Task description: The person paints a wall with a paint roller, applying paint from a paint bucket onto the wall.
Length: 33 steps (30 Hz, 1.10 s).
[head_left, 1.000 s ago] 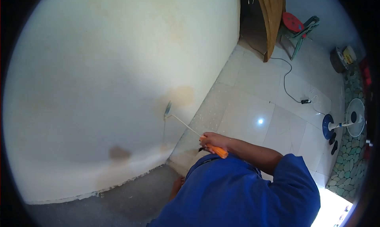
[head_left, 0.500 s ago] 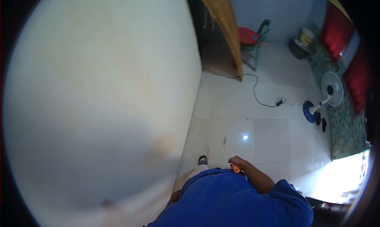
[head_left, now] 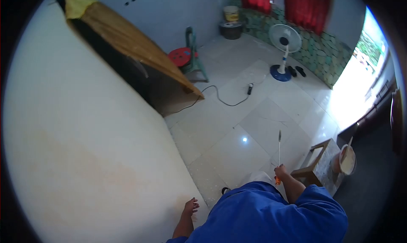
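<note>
My right hand (head_left: 280, 172) is closed around the orange handle of a long thin tool (head_left: 279, 147). Its slim pale shaft points away from me and ends in a narrow grey tip, whose kind I cannot make out. My left hand (head_left: 191, 206) hangs beside the white wall (head_left: 97, 128), fingers partly spread and holding nothing. To the right of my right hand is a wooden stool (head_left: 319, 164). A bucket (head_left: 348, 161) with pale contents and a stick-like handle in it stands at the stool's far side.
A brown wooden panel (head_left: 140, 52) leans out at a dark opening. A cable (head_left: 220, 99) with a socket end crosses the tiled floor. Farther back are a red-seated chair (head_left: 180, 57), a standing fan (head_left: 285, 41), slippers (head_left: 300, 71) and a dark tub (head_left: 231, 31). Bright doorway at right.
My view has turned to the right, bringing the stool and bucket into sight. The orange-handled tool's shaft now shows clearly, and my left hand has come into fuller view by the wall.
</note>
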Each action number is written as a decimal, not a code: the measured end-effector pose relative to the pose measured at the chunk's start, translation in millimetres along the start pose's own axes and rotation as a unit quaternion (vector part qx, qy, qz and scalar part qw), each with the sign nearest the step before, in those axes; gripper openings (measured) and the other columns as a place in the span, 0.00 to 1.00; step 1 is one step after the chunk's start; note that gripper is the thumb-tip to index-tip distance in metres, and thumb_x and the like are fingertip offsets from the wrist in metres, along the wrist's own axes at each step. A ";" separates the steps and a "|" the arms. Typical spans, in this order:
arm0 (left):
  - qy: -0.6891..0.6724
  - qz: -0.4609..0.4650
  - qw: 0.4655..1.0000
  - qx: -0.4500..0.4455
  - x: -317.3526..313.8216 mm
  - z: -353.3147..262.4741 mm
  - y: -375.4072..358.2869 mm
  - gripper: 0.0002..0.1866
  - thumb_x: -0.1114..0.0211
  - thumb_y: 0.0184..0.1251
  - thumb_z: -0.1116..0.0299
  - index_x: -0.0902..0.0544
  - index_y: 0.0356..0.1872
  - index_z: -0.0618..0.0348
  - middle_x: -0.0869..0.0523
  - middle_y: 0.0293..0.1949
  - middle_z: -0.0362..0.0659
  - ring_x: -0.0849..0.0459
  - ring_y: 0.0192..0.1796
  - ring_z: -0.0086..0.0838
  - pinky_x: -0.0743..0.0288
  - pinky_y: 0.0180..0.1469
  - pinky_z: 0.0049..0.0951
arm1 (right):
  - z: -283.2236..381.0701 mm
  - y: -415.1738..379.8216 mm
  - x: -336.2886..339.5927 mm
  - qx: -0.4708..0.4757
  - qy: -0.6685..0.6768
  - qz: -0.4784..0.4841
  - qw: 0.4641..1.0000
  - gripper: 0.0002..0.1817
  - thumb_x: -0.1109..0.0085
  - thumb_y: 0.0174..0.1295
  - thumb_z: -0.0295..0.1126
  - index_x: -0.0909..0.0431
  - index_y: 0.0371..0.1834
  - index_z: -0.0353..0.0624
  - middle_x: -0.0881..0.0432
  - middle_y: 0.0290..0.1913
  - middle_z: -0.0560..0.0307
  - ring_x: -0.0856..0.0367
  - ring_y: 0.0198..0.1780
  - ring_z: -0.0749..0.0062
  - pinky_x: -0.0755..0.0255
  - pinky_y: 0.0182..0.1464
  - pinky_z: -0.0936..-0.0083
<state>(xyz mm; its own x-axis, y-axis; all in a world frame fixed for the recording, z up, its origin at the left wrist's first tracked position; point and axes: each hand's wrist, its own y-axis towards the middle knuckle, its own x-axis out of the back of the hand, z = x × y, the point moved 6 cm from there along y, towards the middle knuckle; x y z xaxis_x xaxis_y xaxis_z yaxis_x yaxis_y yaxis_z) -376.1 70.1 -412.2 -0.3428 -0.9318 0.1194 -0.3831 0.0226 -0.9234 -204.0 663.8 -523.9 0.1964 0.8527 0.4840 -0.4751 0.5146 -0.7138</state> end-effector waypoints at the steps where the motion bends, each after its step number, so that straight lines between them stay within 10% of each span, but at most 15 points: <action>1: 0.016 0.008 1.000 -0.003 -6.2 -14.3 4.9 0.22 0.49 0.66 0.46 0.25 0.51 0.50 0.21 0.33 0.38 0.20 0.41 0.29 0.31 0.43 0.39 | 1.5 -26.4 9.3 -0.023 0.015 -0.064 0.998 0.17 0.48 0.54 0.30 0.34 0.44 0.29 0.22 0.36 0.37 0.19 0.27 0.49 0.23 0.24 0.62; 4: 0.028 0.008 0.999 -0.025 -22.6 -43.3 30.5 0.21 0.48 0.66 0.48 0.25 0.50 0.50 0.21 0.30 0.38 0.19 0.37 0.28 0.30 0.36 0.36 | -14.5 -62.8 16.1 -0.110 0.114 -0.193 0.968 0.16 0.47 0.55 0.34 0.28 0.42 0.33 0.22 0.43 0.35 0.24 0.50 0.43 0.28 0.50 0.58; 8: 0.178 0.060 0.980 -0.063 -58.9 -64.0 60.0 0.18 0.45 0.64 0.50 0.24 0.48 0.49 0.20 0.31 0.39 0.19 0.37 0.28 0.30 0.36 0.36 | -52.0 -61.1 19.9 -0.131 0.034 -0.242 0.961 0.17 0.45 0.55 0.31 0.31 0.46 0.33 0.23 0.41 0.38 0.17 0.31 0.51 0.21 0.29 0.62; 13: 0.375 0.175 0.883 -0.221 -98.2 -76.0 126.5 0.17 0.42 0.61 0.51 0.23 0.45 0.48 0.21 0.32 0.41 0.19 0.39 0.29 0.29 0.37 0.37 | -65.5 -33.9 35.9 -0.288 0.186 -0.165 0.925 0.17 0.47 0.57 0.33 0.27 0.48 0.36 0.21 0.47 0.42 0.21 0.51 0.52 0.26 0.50 0.62; 14: 0.400 0.173 0.868 -0.239 -106.6 -94.2 132.2 0.17 0.42 0.61 0.51 0.23 0.45 0.48 0.21 0.32 0.41 0.19 0.39 0.29 0.29 0.37 0.37 | -58.0 -13.0 42.9 -0.226 -0.079 -0.120 0.963 0.17 0.53 0.61 0.33 0.24 0.50 0.39 0.19 0.46 0.46 0.20 0.49 0.53 0.25 0.49 0.61; 17: 0.476 0.171 0.818 -0.275 -139.1 -146.6 150.1 0.17 0.41 0.61 0.51 0.23 0.44 0.48 0.21 0.32 0.40 0.19 0.39 0.29 0.29 0.37 0.38 | -23.5 18.4 73.8 -0.111 -0.307 0.001 0.945 0.18 0.59 0.64 0.32 0.23 0.52 0.41 0.19 0.47 0.48 0.19 0.49 0.54 0.25 0.48 0.61; 19: 0.522 0.177 0.780 -0.296 -171.0 -184.5 161.8 0.17 0.41 0.61 0.51 0.23 0.44 0.49 0.21 0.32 0.40 0.20 0.39 0.30 0.29 0.38 0.38 | -21.4 44.4 96.9 -0.089 -0.254 -0.023 0.963 0.16 0.58 0.64 0.31 0.22 0.49 0.41 0.18 0.40 0.50 0.17 0.41 0.55 0.22 0.41 0.61; 22: 0.567 0.193 0.734 -0.319 -225.2 -251.5 151.3 0.17 0.41 0.61 0.51 0.23 0.44 0.49 0.21 0.32 0.40 0.20 0.39 0.30 0.29 0.38 0.38 | -14.1 52.0 134.5 -0.215 0.358 -0.115 0.901 0.12 0.55 0.61 0.31 0.27 0.44 0.39 0.24 0.28 0.52 0.22 0.27 0.60 0.23 0.26 0.61; 23: 0.468 0.161 0.837 -0.234 -239.8 -276.3 149.5 0.17 0.41 0.61 0.51 0.23 0.45 0.49 0.21 0.32 0.40 0.20 0.39 0.30 0.29 0.38 0.38 | 15.4 28.0 162.4 -0.234 0.439 -0.157 0.853 0.11 0.54 0.60 0.31 0.29 0.43 0.39 0.27 0.24 0.53 0.25 0.23 0.62 0.25 0.21 0.62; 26: 0.261 0.126 0.955 -0.061 -328.4 -343.8 122.9 0.18 0.42 0.63 0.49 0.23 0.45 0.50 0.20 0.31 0.37 0.19 0.37 0.28 0.29 0.39 0.37 | 43.3 36.0 199.1 -0.157 0.552 -0.104 0.812 0.12 0.51 0.57 0.33 0.31 0.42 0.40 0.28 0.25 0.52 0.27 0.20 0.63 0.26 0.20 0.65; 33: 0.397 0.282 0.869 -0.083 -535.4 -429.3 46.3 0.22 0.43 0.65 0.46 0.23 0.47 0.54 0.22 0.30 0.37 0.19 0.40 0.30 0.27 0.42 0.36 | 149.6 5.4 254.9 -0.001 0.695 -0.094 0.713 0.11 0.48 0.59 0.35 0.35 0.40 0.44 0.27 0.26 0.54 0.26 0.21 0.65 0.27 0.21 0.68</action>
<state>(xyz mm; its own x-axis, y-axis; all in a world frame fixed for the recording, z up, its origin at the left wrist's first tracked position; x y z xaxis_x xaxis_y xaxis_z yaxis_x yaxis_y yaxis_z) -578.6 725.5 -362.2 -0.9751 -0.2131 -0.0610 -0.0575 0.5088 -0.8590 -284.9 870.5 -328.7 0.9171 0.0324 -0.3973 -0.3271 0.6308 -0.7036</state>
